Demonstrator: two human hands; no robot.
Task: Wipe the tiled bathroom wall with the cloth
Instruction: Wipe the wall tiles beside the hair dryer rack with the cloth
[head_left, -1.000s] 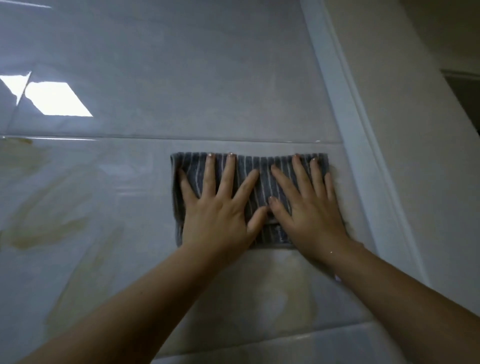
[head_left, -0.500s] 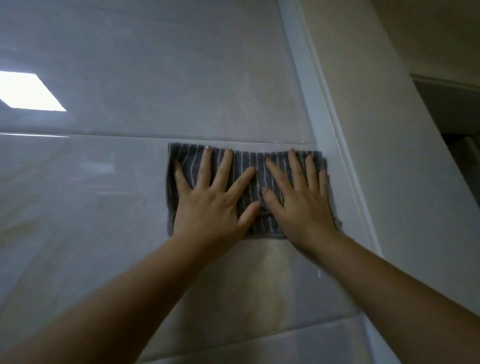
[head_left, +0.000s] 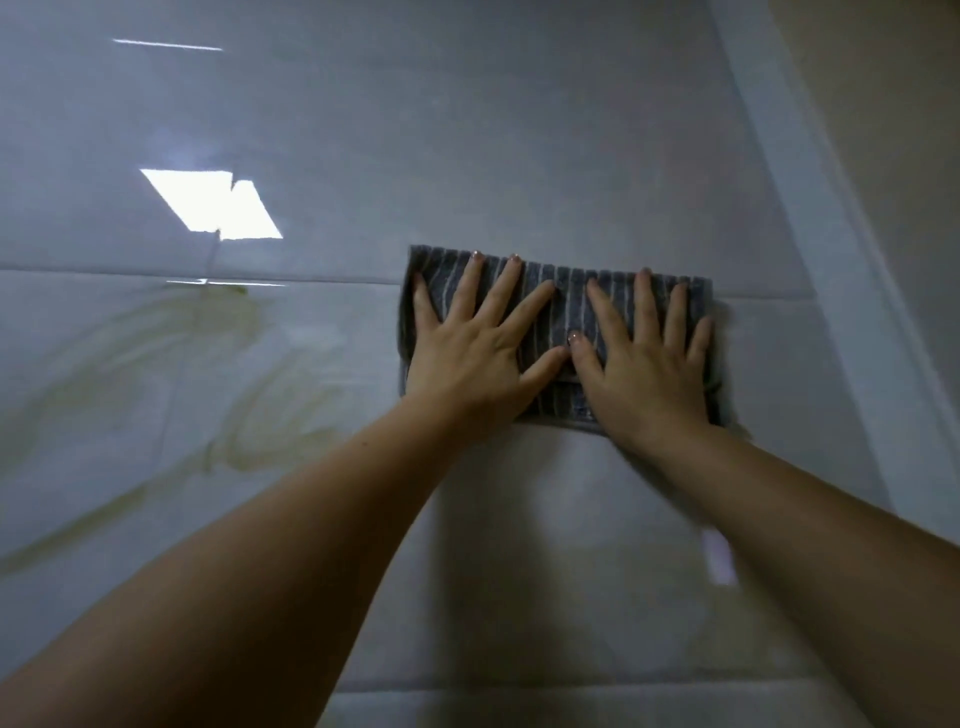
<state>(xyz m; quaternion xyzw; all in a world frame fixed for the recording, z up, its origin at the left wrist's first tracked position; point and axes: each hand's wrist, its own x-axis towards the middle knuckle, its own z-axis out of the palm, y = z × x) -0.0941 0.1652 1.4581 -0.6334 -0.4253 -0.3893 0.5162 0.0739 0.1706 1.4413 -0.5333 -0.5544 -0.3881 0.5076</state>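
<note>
A folded grey cloth with pale stripes lies flat against the glossy tiled wall, its top edge just over a horizontal grout line. My left hand presses on its left half with fingers spread and straight. My right hand presses on its right half the same way, thumbs nearly touching. Both forearms reach up from the bottom of the view.
Yellowish-green smears streak the tile to the left of the cloth. A bright light reflection shines on the upper tile. A white corner trim runs along the right, with a beige side wall beyond it.
The cloth and both hands have slid up a little, so the cloth's top edge now covers the grout line. The view has swung left, bringing the smears back into sight.
</note>
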